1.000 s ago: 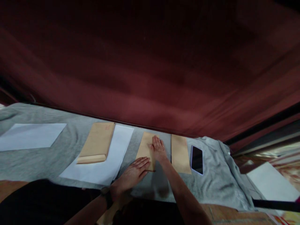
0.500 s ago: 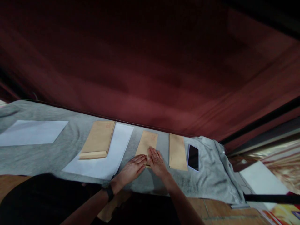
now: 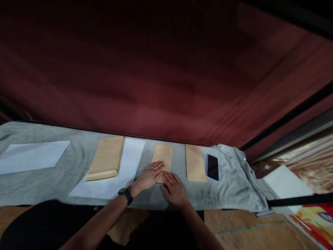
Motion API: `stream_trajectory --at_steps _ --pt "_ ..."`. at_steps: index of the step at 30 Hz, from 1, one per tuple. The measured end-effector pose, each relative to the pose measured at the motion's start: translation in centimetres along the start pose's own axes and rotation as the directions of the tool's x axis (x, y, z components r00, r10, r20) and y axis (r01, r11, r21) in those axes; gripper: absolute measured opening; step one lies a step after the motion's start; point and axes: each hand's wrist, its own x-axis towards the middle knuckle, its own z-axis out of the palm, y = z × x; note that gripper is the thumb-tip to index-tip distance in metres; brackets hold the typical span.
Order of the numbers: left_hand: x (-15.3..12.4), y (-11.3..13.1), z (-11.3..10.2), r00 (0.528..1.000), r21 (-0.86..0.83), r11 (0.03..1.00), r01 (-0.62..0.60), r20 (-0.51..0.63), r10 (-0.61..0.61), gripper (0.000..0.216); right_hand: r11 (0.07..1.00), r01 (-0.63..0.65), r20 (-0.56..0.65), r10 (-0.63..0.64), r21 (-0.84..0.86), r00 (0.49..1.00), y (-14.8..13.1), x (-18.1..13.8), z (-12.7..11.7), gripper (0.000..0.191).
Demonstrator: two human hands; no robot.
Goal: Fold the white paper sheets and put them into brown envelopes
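A tan paper envelope lies on the grey cloth in front of me, its near part covered by my hands. My left hand rests flat across its left side, fingers stretched toward the middle. Lower down, my right hand touches the near right corner with its fingers extended. To the left, a stack of tan envelopes with a folded near edge lies partly over white paper sheets. On the right are more tan envelopes, in a small pile.
A phone lies right of the envelopes. More white paper is at the far left. The grey cloth covers a narrow surface against a dark red upright sheet. Tiled floor shows below.
My left hand has slid up and over the envelope, while my right hand has drawn back toward its near edge. The view has shifted slightly.
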Motion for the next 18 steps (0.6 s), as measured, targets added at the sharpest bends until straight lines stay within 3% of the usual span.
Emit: stream_trajectory --at_steps 5,10,14,18 --pt "6.2 -2.0 1.6 1.0 0.123 0.992 0.023 0.0 -0.023 0.055 1.0 0.001 -0.029 -0.001 0.01 1.0 -0.4 0.3 -0.4 0.049" --pt "10.1 -1.5 2.2 0.999 0.155 0.987 0.035 -0.03 -0.031 0.056 0.996 -0.022 0.005 0.021 0.084 1.0 -0.6 0.7 -1.3 0.042" --pt "9.5 -1.1 2.0 0.999 0.129 0.992 0.017 0.038 -0.022 0.056 0.991 -0.027 -0.008 0.029 0.131 1.0 -0.1 0.8 -1.2 0.035" --pt "6.4 -1.2 1.2 0.996 0.049 0.999 -0.011 0.086 0.007 0.053 0.98 -0.054 -0.069 0.068 0.19 0.995 0.5 1.0 -0.3 0.032"
